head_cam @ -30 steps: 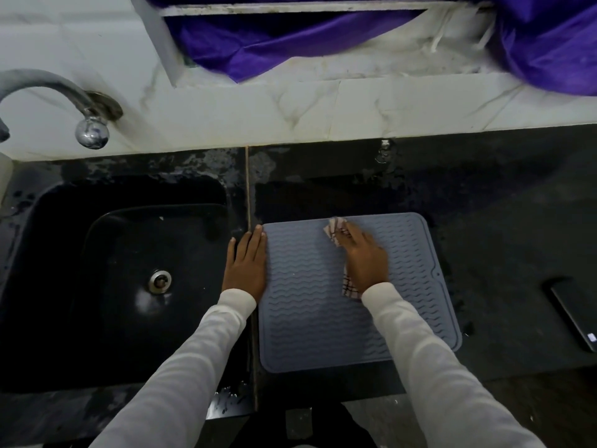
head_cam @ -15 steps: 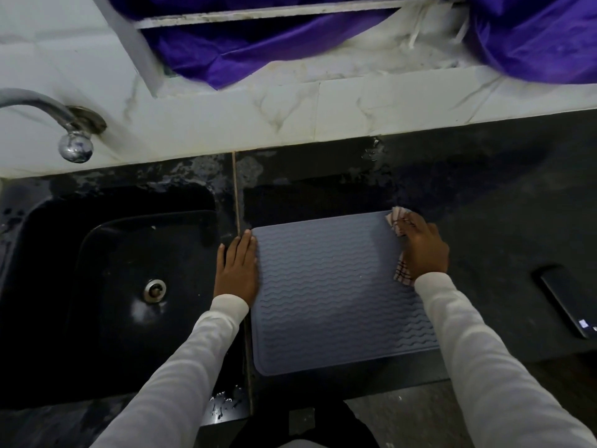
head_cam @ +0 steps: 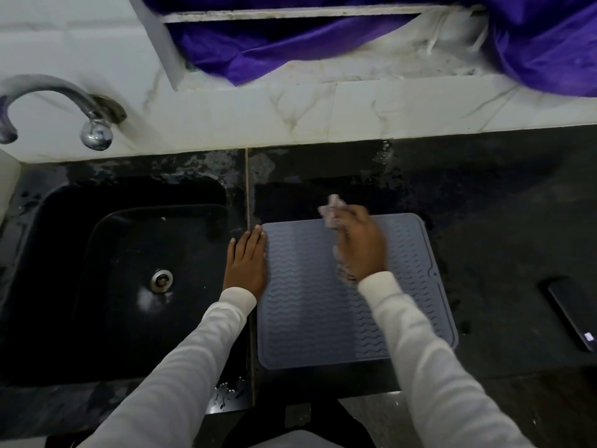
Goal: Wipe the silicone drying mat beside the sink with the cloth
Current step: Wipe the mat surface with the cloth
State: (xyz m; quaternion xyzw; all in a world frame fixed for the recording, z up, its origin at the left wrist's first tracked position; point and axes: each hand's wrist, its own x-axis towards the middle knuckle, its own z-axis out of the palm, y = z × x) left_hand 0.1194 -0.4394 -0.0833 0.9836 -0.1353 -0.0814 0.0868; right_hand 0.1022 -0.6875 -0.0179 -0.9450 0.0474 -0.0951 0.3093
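We found the silicone drying mat (head_cam: 323, 305) lying flat on the dark counter (head_cam: 500, 221), its left edge just beside the sink (head_cam: 113, 270). The right hand (head_cam: 361, 244) was on the mat's far portion, near the middle of the back edge, pressing the cloth (head_cam: 332, 210) beneath it; cloth showed past the fingertips and again at the wrist. The hand was motion-blurred, so we could not tell for certain how its fingers lay, though they appeared curled over the cloth. The left hand (head_cam: 247, 263) lay flat at the mat's left edge, fingers straight and together, apparently steadying it.

In our judgement the wiping was under way, not complete. The contact sat at the far strip of the mat; the near half carried no visible mark of having been wiped or not, and we could not grade its cleanliness from this view. We assessed the middle and near rows as probably outstanding.

A phone (head_cam: 571, 315) lay well apart to the right.
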